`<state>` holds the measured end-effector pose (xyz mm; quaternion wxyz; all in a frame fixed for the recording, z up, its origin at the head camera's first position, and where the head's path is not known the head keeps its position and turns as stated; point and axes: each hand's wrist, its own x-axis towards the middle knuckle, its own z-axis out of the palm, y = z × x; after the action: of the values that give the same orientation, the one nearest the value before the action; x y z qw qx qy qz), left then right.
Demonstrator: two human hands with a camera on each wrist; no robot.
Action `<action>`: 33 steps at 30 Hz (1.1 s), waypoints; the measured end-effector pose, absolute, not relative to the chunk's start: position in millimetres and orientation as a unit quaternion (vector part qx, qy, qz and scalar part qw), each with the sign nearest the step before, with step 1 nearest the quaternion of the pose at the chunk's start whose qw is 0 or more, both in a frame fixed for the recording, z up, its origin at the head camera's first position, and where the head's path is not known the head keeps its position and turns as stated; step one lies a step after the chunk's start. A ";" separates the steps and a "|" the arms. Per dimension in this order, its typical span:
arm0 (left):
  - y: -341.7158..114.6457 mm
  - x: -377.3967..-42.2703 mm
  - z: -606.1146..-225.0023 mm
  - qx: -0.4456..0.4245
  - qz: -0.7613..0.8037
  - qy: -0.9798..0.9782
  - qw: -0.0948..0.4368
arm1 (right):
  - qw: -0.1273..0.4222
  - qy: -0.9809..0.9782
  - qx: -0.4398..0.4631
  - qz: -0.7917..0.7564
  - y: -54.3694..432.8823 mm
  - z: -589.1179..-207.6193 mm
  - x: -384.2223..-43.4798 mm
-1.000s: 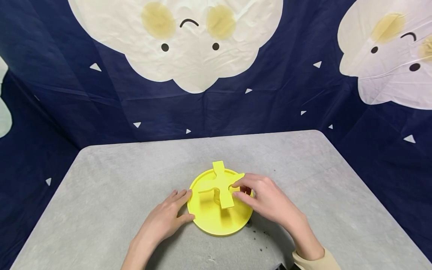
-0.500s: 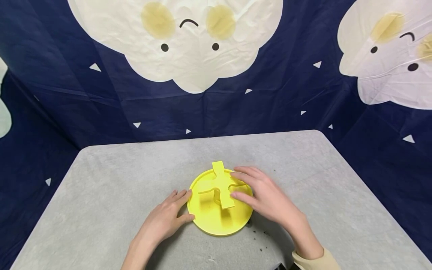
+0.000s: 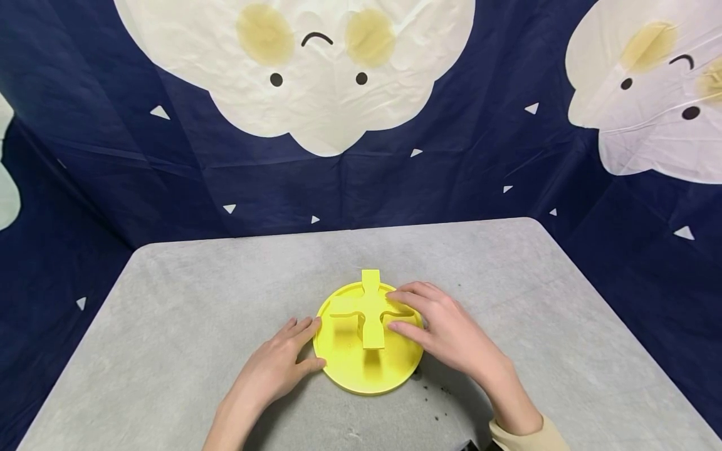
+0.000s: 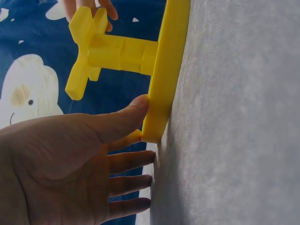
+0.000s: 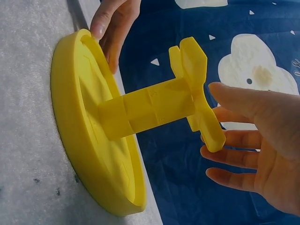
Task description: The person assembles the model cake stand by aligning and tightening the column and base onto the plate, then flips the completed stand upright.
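A yellow round plate [image 3: 346,369] with a raised rim lies on the grey table. From its middle rises a yellow post [image 5: 150,105], topped by a yellow four-armed cross piece [image 3: 372,305]. My left hand [image 3: 273,364] steadies the plate's left rim with its thumb and index fingertip; the other fingers reach down to the table. At the cross piece's right arm, my right hand [image 3: 448,326] has its thumb on the near side and its loosely bent fingers on the far side. In the right wrist view, those fingers surround one arm's end without closing tightly on it.
Dark crumbs [image 3: 444,389] are scattered on the table [image 3: 225,300] right of the plate. A navy cloth [image 3: 186,188] with white cloud shapes hangs behind and at both sides. A small dark object [image 3: 469,445] shows at the bottom edge by the right sleeve.
My right fingers spread off the cross piece's right arm, then lowered again near it. The cross piece has turned slightly clockwise since half a second ago. My left hand and the plate stayed put.
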<state>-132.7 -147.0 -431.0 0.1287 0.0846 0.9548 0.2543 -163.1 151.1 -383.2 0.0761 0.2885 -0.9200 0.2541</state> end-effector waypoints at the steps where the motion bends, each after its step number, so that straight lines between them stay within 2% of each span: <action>1: -147.1 -132.6 -430.9 0.084 0.254 0.955 0.129 | 0.075 -0.920 0.291 0.253 150.9 -382.9 -162.9; 8: -148.0 -132.3 -430.4 0.082 0.252 0.955 0.129 | 0.048 -0.920 0.310 0.233 145.3 -382.8 -159.5; 16: -149.0 -131.5 -430.1 0.082 0.251 0.956 0.127 | 0.075 -0.923 0.314 0.211 135.4 -389.2 -157.9; 33: -146.8 -133.8 -433.6 0.078 0.248 0.956 0.138 | 0.060 -0.919 0.304 0.242 140.8 -394.8 -157.5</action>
<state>-133.8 -146.8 -433.6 0.1383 0.0779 0.9557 0.2480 -157.5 140.8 -394.8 0.0598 0.3043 -0.9193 0.2422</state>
